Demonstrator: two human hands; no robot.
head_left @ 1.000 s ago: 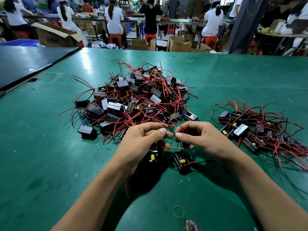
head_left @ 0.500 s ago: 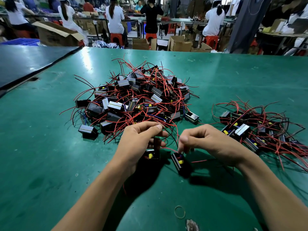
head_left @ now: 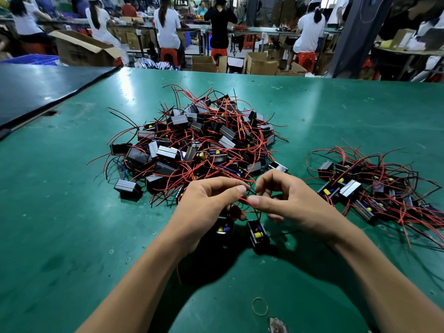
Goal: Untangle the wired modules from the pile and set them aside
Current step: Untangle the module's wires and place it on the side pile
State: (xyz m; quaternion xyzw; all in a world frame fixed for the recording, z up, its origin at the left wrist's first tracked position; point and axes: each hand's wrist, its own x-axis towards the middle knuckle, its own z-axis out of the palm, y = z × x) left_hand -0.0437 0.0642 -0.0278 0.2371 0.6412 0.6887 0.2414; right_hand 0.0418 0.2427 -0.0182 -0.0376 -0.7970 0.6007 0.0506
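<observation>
Green tabletop is stretching bare along the left side, with a darker table butting against its far left edge and running out of view. Further right, the pile of black modules is lying in a knot of red wires so dense that it cannot be told which wire belongs to which module. Just nearer than the pile, the left hand is pinching a red wire between thumb and forefinger, and its palm is hiding most of a small module beneath it. A second module is sitting just beside that one, its yellow part showing. The right hand is pinching the red wire too, its thumb tip close to the left thumb and its lower fingers curling partly out of sight. Nearer than the hands, a rubber band is lying in open green space. At far right a smaller group of modules is spreading well apart from the pile, its wires being cut off by the frame edge.
</observation>
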